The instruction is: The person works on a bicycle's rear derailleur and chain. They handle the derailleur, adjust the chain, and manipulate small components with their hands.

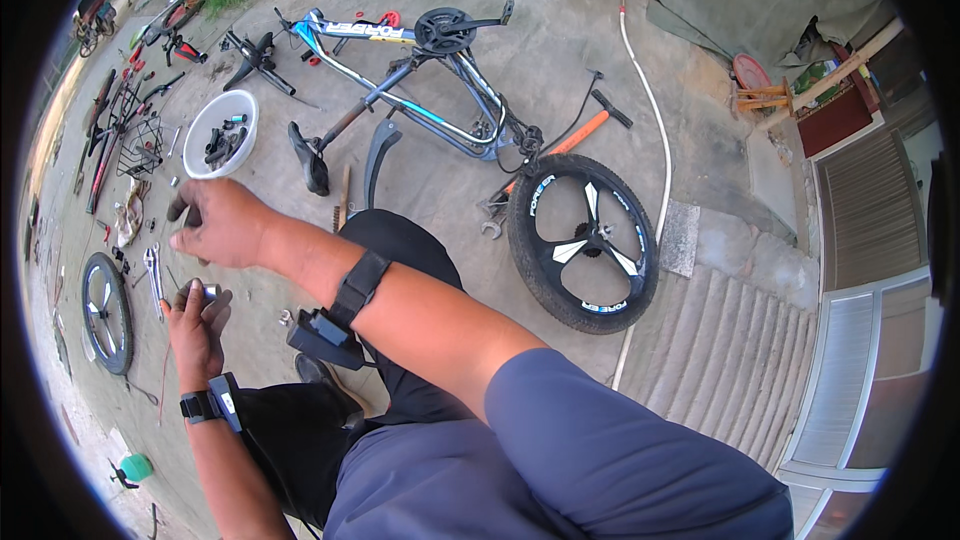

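My left hand [197, 332] is raised at the lower left, its fingers closed round a short silver metal cylinder [211, 291]. Just above it, my right hand [228, 225] hangs in the air below the white bowl [250, 125]. Its fingers are loosely curled and apart, with nothing visible between them. Dark grime marks the fingertips. Small black and metal parts [225, 145] lie inside the bowl. Metal wrenches [153, 275] rest on the ground beyond my left hand.
A blue and white bicycle frame [420, 110] lies ahead, with a three-spoke wheel [590, 245] to its right. An orange pump [580, 132] lies beside that wheel. A smaller wheel [107, 312] is at the left. A pale hose [655, 120] crosses the concrete near ridged steps [730, 360].
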Tool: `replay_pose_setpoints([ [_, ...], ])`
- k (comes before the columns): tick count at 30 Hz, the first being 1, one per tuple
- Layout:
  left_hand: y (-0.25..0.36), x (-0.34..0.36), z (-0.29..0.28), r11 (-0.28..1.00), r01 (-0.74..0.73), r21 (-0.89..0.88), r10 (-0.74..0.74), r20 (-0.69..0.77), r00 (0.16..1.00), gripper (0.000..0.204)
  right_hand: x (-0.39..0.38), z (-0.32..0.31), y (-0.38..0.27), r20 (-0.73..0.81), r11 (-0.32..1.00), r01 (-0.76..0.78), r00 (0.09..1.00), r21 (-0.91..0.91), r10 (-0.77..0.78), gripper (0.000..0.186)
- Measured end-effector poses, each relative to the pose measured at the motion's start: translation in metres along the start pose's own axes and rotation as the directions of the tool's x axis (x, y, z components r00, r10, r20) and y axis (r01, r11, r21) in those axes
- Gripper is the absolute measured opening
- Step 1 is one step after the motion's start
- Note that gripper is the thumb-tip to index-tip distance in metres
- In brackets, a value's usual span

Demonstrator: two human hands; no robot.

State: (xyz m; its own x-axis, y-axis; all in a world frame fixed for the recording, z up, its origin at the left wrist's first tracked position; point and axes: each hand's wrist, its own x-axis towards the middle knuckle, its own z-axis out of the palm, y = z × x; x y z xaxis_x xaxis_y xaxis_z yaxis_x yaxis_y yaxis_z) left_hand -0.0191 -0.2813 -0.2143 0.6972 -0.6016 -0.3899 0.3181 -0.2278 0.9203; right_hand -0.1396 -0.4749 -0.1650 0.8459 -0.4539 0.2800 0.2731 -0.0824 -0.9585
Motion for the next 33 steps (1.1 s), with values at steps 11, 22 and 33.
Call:
replay_pose_setpoints([
  [11,0.034,-0.053,-0.010,0.986,-0.163,0.026,0.162,0.034,0.986,0.031,-0.210,-0.238,-0.046,-0.643,0.931,-0.366,0.714,-0.004,0.278,0.035],
  [22,0.035,0.027,0.108,0.986,-0.130,0.102,0.105,0.221,0.970,0.045,-0.327,-0.325,0.047,-0.869,0.700,-0.710,0.299,0.074,0.395,0.035],
  [33,-0.011,0.098,0.176,0.955,0.052,0.291,-0.099,0.149,0.984,0.038,-0.295,-0.442,0.235,-0.942,0.615,-0.786,0.251,-0.065,0.222,0.096],
])
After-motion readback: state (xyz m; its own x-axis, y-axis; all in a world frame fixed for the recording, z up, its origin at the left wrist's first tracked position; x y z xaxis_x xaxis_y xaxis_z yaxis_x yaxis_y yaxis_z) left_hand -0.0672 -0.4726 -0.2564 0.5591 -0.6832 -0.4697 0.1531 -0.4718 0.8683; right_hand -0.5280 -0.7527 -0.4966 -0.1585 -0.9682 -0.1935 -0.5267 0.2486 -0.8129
